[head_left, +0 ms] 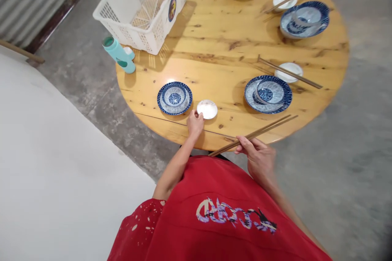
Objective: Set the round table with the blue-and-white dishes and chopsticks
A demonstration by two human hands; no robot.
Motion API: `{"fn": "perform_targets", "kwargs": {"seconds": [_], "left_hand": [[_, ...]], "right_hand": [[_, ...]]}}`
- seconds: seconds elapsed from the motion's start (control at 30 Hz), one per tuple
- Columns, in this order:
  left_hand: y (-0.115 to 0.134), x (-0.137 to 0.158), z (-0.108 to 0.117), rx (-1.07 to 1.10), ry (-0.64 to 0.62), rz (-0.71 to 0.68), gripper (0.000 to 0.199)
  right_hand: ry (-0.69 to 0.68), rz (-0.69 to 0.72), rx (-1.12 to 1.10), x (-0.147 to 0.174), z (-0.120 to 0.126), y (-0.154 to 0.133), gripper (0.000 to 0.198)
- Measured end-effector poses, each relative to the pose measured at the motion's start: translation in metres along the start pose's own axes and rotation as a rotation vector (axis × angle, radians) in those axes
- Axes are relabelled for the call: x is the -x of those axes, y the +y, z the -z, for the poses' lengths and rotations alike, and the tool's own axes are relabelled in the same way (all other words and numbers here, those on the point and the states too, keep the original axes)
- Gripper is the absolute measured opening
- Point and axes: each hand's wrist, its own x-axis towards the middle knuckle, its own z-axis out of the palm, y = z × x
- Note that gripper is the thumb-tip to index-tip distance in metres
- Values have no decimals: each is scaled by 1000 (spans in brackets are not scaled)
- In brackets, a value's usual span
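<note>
My left hand (195, 124) is at the near edge of the table, its fingers closed at the lower left rim of a small white dish (207, 109). Just left of that dish sits a blue-and-white plate (174, 110) with a matching bowl (174, 98) on it. Over the table's front edge, my right hand (256, 155) pinches a pair of wooden chopsticks (254, 134), which slant up to the right. Beyond it stands another blue-and-white plate (286, 104) holding a bowl (266, 91).
Round the wooden table (214, 65) lie further settings, with chopsticks (290, 72) resting across white dishes (284, 0). A white plastic basket (137, 34) stands at the back left, beside a turquoise bottle (118, 54). A white surface (61, 163) borders the floor on the left.
</note>
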Motion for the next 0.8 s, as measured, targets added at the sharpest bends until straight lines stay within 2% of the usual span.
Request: {"fn": "perform_targets", "kwargs": {"seconds": [0.33, 0.63, 0.8], "left_hand": [[-7, -4, 1, 46, 121, 70, 10], [-6, -8, 8, -67, 113, 96, 14], [-3, -8, 12, -60, 111, 124, 12]], "right_hand": [[-80, 45, 109, -21, -6, -4, 46], [-105, 61, 121, -29, -10, 0, 48], [-148, 51, 93, -35, -13, 3, 52]]}}
